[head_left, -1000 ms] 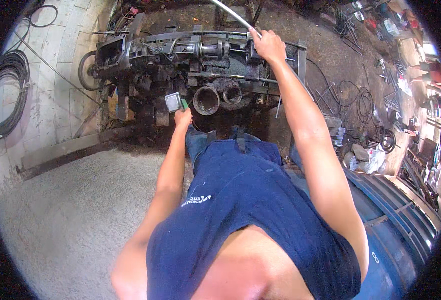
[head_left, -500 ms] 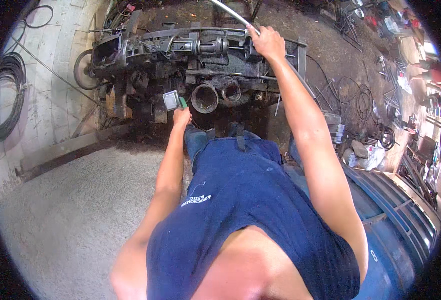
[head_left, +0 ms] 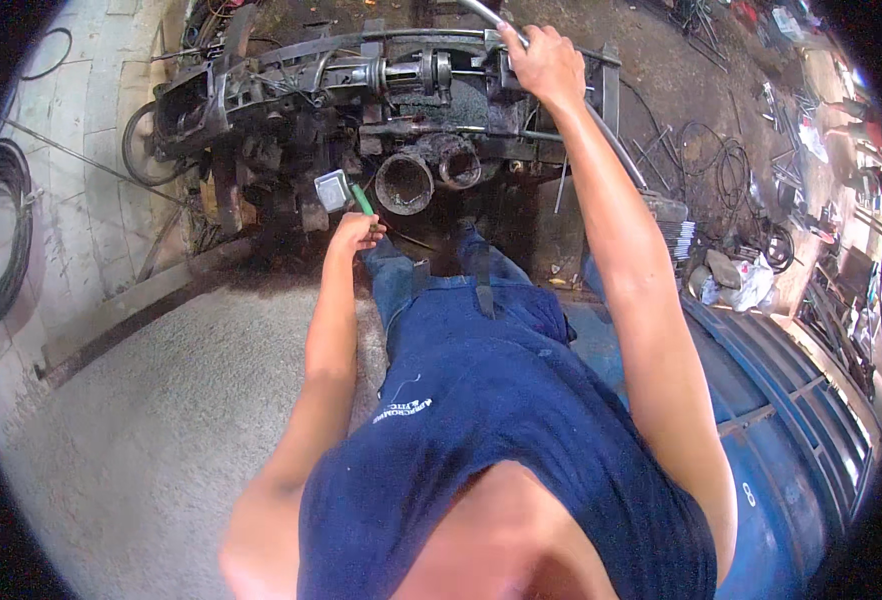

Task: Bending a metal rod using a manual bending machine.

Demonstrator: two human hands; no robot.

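In my left hand, closed round its grip, is a green-handled tool with a square, pale grey head. I cannot make out its exact kind. It is held low in front of the dark, grimy machine, to the left of two round pipe openings. My right hand is wrapped round a long pale metal bar above the machine's right end. Beyond my hand the bar runs up past the top edge. A similar length shows behind my right forearm; whether it is the same bar I cannot tell.
A coil of black cable hangs on the pale wall at the left. Grey granular material spreads at the lower left. Close by my right side lies a blue metal drum. Rods, wires and bags litter the right-hand floor.
The view has shifted a little, so the machine appears further left. The green-handled tool has tilted and more of its handle shows. My right hand keeps its hold on the bar.
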